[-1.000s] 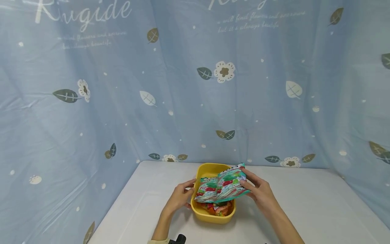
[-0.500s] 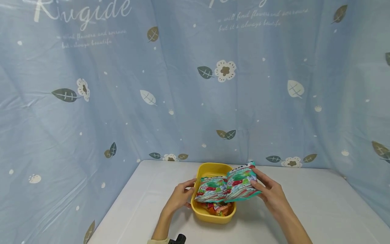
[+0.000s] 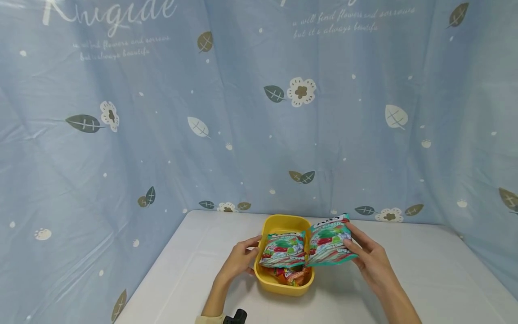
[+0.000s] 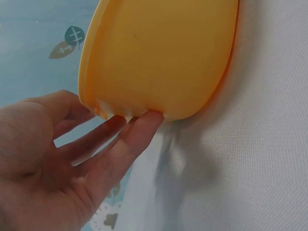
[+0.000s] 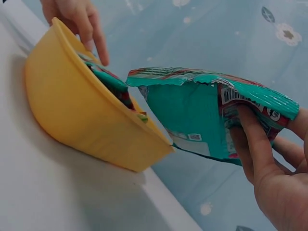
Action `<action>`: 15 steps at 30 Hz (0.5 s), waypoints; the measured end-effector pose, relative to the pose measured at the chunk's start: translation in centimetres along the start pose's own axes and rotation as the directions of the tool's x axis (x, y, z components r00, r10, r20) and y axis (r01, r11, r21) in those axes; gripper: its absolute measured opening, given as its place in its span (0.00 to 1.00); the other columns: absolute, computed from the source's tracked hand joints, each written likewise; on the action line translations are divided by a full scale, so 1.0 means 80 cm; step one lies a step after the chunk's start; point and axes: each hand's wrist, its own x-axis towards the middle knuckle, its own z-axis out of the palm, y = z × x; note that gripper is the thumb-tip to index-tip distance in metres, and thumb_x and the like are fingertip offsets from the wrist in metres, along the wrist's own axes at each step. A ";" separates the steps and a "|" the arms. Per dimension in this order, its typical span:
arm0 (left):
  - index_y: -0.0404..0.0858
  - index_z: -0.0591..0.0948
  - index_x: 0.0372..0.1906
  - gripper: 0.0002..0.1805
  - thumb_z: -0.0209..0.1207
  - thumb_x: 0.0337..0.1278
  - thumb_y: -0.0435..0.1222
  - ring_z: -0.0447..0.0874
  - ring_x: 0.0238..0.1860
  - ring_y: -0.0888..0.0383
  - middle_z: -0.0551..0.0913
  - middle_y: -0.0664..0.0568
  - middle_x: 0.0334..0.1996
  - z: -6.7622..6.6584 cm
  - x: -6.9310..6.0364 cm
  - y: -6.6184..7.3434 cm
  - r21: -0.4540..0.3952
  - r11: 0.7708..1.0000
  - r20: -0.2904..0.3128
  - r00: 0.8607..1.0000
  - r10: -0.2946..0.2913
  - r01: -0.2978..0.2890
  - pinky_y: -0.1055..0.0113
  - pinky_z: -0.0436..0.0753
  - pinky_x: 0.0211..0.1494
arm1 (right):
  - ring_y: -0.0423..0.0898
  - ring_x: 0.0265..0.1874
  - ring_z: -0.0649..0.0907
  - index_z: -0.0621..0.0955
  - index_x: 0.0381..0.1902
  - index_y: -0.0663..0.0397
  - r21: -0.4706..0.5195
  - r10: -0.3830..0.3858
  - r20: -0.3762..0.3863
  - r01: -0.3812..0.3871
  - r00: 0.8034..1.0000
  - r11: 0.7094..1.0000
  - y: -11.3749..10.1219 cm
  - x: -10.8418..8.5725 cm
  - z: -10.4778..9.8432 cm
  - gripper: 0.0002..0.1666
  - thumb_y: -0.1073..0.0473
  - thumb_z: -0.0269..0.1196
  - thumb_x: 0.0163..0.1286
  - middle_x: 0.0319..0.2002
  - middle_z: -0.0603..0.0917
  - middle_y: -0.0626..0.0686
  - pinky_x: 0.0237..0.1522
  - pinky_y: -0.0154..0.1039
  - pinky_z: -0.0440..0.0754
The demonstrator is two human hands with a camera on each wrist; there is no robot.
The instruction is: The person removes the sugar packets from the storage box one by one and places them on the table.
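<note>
My right hand (image 3: pixel 372 256) pinches a teal and red candy bag (image 3: pixel 329 240) by its right side. The bag is tilted and hangs at the right rim of the yellow plastic bin (image 3: pixel 283 290). A matching candy bag (image 3: pixel 284 249) lies inside the bin, over a red and orange packet (image 3: pixel 295 276) that is partly hidden. My left hand (image 3: pixel 238 260) holds the bin at its left side. In the left wrist view, fingers (image 4: pixel 144 126) of that hand touch the bin's outer wall. The right wrist view shows the teal back of the held candy bag (image 5: pixel 185 115).
The bin stands on a white-covered table (image 3: pixel 413 265). A blue curtain (image 3: pixel 243 148) with leaves and flowers hangs behind and to the left. A black device (image 3: pixel 236 316) is strapped at the left wrist.
My right hand has moved to the right with the candy bag, away from over the bin. More of the matching bag inside shows now. The left hand stays at the bin's side.
</note>
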 end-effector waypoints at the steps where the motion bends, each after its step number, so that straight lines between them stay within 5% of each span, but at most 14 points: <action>1: 0.36 0.67 0.71 0.26 0.50 0.71 0.34 0.85 0.44 0.46 0.74 0.31 0.61 0.000 0.000 -0.001 0.003 1.000 0.000 1.000 -0.001 0.001 0.54 0.89 0.24 | 0.32 0.48 0.82 0.61 0.76 0.48 0.004 -0.001 0.001 0.001 1.000 1.000 0.000 0.000 -0.002 0.38 0.58 0.61 0.71 0.73 0.57 0.51 0.49 0.27 0.86; 15: 0.36 0.68 0.71 0.26 0.51 0.71 0.35 0.85 0.42 0.50 0.74 0.32 0.62 -0.001 0.003 -0.004 0.018 1.000 -0.004 1.000 -0.011 0.011 0.55 0.89 0.25 | 0.33 0.48 0.82 0.60 0.76 0.45 0.023 0.015 -0.010 -0.015 1.000 1.000 0.007 0.006 -0.028 0.39 0.58 0.61 0.71 0.71 0.60 0.46 0.50 0.27 0.85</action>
